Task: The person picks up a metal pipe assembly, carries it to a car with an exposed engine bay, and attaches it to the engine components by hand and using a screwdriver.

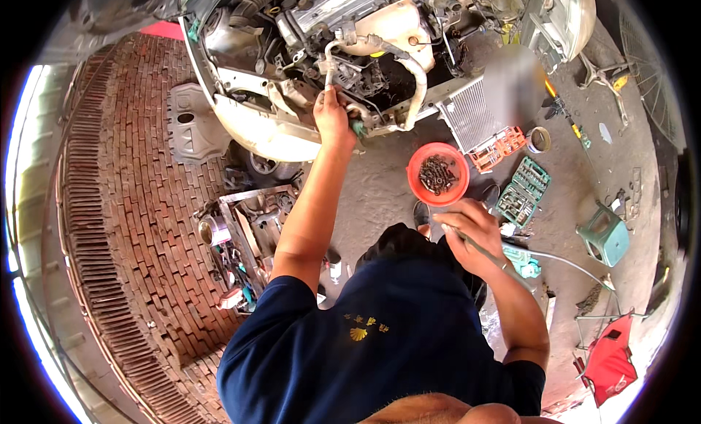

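"What is the left hand [332, 121] doing?"

"Its fingers are shut tight around one end of a pale pipe [329, 71]. The pipe is at 12 o'clock from that hand, over the front of the open car [266, 130]."

"And the right hand [473, 234]?"

"Its fingers are bent and close together, and a thin grey tube [488, 254] goes across it. I can't tell if they grip it."

"What is near it?"

"A red bowl [416, 187] of little metal bits [438, 174] at 11 o'clock, a green tool case [523, 192] at 2 o'clock, and a green stool [607, 243] at 3 o'clock."

"Anything more?"

"An orange tool case [499, 149] at 1 o'clock, past the bowl"
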A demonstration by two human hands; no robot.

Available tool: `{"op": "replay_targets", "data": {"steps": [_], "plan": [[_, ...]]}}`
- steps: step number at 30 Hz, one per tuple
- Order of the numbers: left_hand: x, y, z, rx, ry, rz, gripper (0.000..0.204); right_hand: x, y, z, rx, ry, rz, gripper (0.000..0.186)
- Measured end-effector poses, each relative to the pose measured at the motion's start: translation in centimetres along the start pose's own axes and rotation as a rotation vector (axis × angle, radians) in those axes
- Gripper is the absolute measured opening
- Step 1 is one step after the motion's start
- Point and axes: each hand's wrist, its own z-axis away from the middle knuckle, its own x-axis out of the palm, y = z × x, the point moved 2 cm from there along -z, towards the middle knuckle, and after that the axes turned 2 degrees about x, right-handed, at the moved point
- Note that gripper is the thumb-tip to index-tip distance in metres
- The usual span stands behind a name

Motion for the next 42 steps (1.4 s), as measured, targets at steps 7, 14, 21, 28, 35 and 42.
{"op": "replay_targets", "data": {"steps": [7,14,21,28,35,42], "plan": [[-0.1,0.3,3.0,-0.066,-0.030,0.126,0.025,7.4,4.5,1.4,0.271,-0.070,-0.067,0.029],[1.3,0.5,5.7,-0.206,-0.036,0.154,0.022,10.8,4.2,0.4,0.194,-0.262,0.081,0.041],[1.5,3.3,7.0,-0.249,-0.077,-0.037,0.025,10.9,5.7,-0.8,0.190,-0.358,0.242,0.040],[2.8,5.1,10.2,-0.231,-0.130,0.065,0.024,7.8,8.2,2.2,-0.003,-0.323,0.146,0.068],[2.5,5.6,9.4,-0.327,-0.208,0.201,0.031,8.3,13.1,4.5,-0.087,-0.059,0.317,0.057],[1.4,7.4,5.9,-0.265,-0.203,0.244,0.027,1.2,4.7,7.7,0.083,-0.014,-0.096,0.027]]}}
